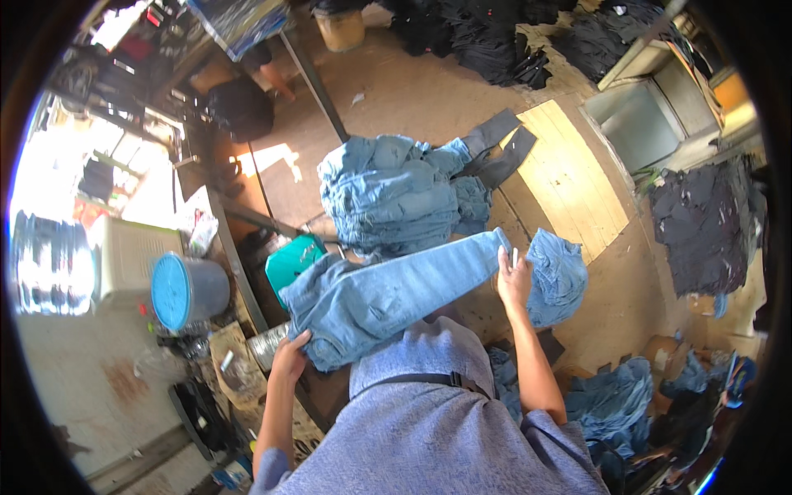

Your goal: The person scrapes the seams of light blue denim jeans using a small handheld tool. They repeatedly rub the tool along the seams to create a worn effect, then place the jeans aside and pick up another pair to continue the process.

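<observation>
A pair of light blue jeans (404,285) is stretched sideways in front of me, above my lap. My left hand (290,356) grips the waist end, fingers closed on the denim. The leg-hem end is pinched in my right hand (513,280), where a small white stick (515,257) also shows between the fingers; its kind I cannot make out. Just beyond the jeans lies a heap of folded light blue denim (388,190). A second, smaller bundle of blue denim (557,276) sits right beside my right hand.
Left of me stand a bucket with a blue lid (171,290) and a teal box-like object (294,262). Dark cloth piles (470,41) lie at the far side and a dark stack (705,227) at the right. More denim (610,404) is heaped at the lower right. A person's arm (276,81) shows at the far left.
</observation>
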`<control>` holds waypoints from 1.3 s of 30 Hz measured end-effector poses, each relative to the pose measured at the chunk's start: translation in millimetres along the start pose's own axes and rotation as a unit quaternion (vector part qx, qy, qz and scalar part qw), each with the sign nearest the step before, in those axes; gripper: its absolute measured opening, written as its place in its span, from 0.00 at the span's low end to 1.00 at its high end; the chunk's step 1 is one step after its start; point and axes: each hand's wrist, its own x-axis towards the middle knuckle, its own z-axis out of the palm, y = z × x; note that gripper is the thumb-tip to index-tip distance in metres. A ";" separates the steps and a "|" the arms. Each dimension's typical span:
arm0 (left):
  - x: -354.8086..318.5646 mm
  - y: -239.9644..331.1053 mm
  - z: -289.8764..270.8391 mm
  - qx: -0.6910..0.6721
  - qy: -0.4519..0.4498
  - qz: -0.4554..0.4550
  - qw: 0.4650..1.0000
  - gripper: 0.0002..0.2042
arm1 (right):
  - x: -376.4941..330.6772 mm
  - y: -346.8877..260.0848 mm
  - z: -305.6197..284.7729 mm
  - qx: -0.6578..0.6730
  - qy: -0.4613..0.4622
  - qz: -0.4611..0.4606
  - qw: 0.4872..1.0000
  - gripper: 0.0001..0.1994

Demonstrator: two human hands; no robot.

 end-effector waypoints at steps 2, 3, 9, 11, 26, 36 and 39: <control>-2.8 8.2 -27.5 -0.063 -0.022 0.013 0.998 0.21 | 12.1 30.5 4.0 0.261 -0.209 0.309 0.890 0.36; -2.1 10.5 -34.9 -0.095 -0.041 0.018 0.994 0.20 | 11.0 35.8 19.2 0.338 -0.150 0.332 0.868 0.32; 15.3 2.6 21.7 0.012 -0.030 0.102 0.994 0.16 | 66.8 92.8 68.0 0.314 0.087 0.383 0.864 0.18; 23.6 -6.3 73.4 0.073 -0.006 0.071 0.995 0.16 | 111.2 136.3 56.6 0.399 0.169 0.415 0.800 0.17; 182.5 71.0 432.0 0.066 -0.319 0.093 0.941 0.11 | 335.2 257.8 -288.1 0.576 0.072 0.160 0.798 0.29; 194.7 179.4 170.7 0.253 0.129 0.283 0.916 0.16 | 262.0 307.8 -92.2 0.180 -0.159 0.173 0.955 0.28; 127.2 119.7 141.2 0.455 0.219 0.311 0.805 0.13 | 225.1 358.8 -20.8 -0.110 -0.251 0.202 0.940 0.26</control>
